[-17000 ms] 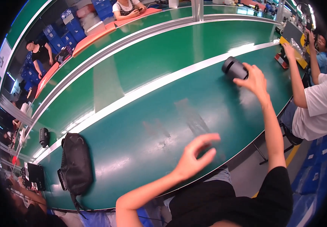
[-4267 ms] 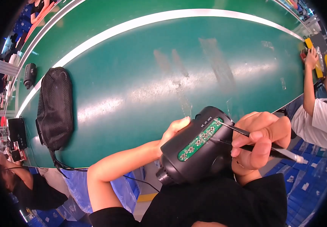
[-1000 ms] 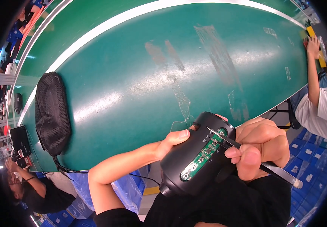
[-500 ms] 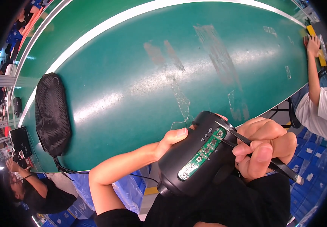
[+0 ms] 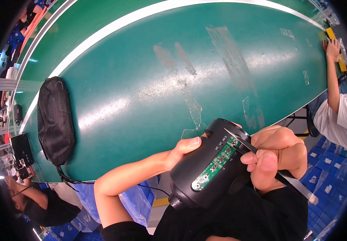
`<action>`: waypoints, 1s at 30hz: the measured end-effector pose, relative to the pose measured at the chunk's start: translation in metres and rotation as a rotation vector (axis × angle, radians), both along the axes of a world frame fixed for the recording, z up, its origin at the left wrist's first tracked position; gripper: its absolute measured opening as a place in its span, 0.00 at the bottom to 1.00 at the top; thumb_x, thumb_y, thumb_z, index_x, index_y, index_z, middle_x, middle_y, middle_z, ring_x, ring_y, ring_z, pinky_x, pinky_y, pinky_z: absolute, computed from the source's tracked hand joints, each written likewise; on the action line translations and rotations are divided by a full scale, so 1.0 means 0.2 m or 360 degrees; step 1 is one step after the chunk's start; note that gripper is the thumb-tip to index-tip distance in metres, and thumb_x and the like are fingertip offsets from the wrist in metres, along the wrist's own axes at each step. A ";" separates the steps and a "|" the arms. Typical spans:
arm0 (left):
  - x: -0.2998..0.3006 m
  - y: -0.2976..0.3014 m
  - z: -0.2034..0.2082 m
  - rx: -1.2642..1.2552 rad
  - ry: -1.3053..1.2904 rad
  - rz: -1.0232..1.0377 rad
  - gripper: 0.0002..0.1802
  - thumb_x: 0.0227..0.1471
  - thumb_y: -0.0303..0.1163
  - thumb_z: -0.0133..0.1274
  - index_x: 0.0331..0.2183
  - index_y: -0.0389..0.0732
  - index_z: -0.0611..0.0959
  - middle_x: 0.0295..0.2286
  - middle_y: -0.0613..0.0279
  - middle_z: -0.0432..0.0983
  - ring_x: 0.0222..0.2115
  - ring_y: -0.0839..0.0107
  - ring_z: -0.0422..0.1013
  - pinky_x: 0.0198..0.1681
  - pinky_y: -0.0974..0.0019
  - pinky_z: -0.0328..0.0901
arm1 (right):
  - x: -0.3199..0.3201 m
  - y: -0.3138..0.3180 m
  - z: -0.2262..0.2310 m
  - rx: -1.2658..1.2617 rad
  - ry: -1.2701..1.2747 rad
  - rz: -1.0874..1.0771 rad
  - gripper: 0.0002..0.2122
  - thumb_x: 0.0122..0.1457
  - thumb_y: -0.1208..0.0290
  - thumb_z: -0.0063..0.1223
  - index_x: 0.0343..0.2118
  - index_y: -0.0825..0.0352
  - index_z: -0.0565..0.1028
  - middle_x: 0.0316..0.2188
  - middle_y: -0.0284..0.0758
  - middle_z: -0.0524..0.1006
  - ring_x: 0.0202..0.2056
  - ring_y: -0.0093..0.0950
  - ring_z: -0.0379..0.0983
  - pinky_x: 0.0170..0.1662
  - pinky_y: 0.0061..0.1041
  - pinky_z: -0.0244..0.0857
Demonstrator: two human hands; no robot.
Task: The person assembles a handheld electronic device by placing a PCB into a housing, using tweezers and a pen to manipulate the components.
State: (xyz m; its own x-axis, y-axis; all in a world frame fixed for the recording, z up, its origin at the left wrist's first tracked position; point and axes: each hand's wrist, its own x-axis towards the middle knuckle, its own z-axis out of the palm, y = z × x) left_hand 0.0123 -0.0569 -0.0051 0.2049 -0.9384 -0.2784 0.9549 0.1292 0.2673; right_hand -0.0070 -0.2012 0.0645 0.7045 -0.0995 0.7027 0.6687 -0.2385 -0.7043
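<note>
A black cylindrical device [image 5: 185, 168] with a narrower knob-like end is tilted in front of my body, over the table's near edge. In its side a long rounded slot lays bare a green circuit board [image 5: 215, 162]. My left hand [image 5: 185, 148] is wrapped round the device from the left; the thumb rests on its casing and the other fingers are hidden behind it. Black tweezers [image 5: 296, 186] are pinched in my right hand [image 5: 273, 158]. Their two tips lie apart over the upper end of the board; whether they touch it I cannot tell.
A black mesh pouch [image 5: 55, 120] with a cord lies on the left of the green table [image 5: 133, 92]. Blue plastic-lined bins [image 5: 137, 203] are below the table edge. One co-worker's arm [image 5: 333, 84] is at the right end; another person [image 5: 41, 201] works at lower left.
My right hand and the tweezers have shifted slightly left, and the tweezers' rear end has dipped. The device has turned slightly in my left hand.
</note>
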 end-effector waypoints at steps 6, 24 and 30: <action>0.02 -0.02 0.04 -0.0060 -0.0008 0.0029 0.58 0.20 0.59 0.53 0.51 0.37 0.51 0.38 0.53 0.66 0.38 0.63 0.67 0.43 0.64 0.61 | -0.02 0.00 -0.05 0.0394 -0.0146 0.0109 0.06 0.44 0.81 0.47 0.20 0.72 0.61 0.10 0.37 0.68 0.06 0.18 0.55 0.09 0.18 0.54; 0.03 -0.03 0.05 -0.0060 0.0003 0.0021 0.58 0.22 0.59 0.53 0.51 0.38 0.51 0.35 0.55 0.66 0.37 0.64 0.67 0.40 0.64 0.63 | 0.02 0.01 -0.04 0.0280 -0.0259 0.0245 0.07 0.42 0.81 0.50 0.17 0.73 0.62 0.08 0.37 0.67 0.05 0.19 0.58 0.08 0.18 0.56; 0.03 -0.03 0.04 -0.0049 0.0011 0.0039 0.57 0.22 0.59 0.53 0.51 0.37 0.51 0.35 0.57 0.66 0.36 0.66 0.67 0.40 0.66 0.62 | 0.02 0.00 -0.03 0.0227 -0.0176 0.0272 0.07 0.39 0.83 0.51 0.17 0.73 0.64 0.08 0.38 0.68 0.05 0.19 0.58 0.09 0.18 0.57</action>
State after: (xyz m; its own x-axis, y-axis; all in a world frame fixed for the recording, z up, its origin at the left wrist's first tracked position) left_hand 0.0174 -0.0620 0.0020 0.2260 -0.9412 -0.2511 0.9532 0.1606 0.2560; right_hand -0.0029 -0.2007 0.0587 0.6391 -0.0891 0.7640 0.7658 -0.0188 -0.6428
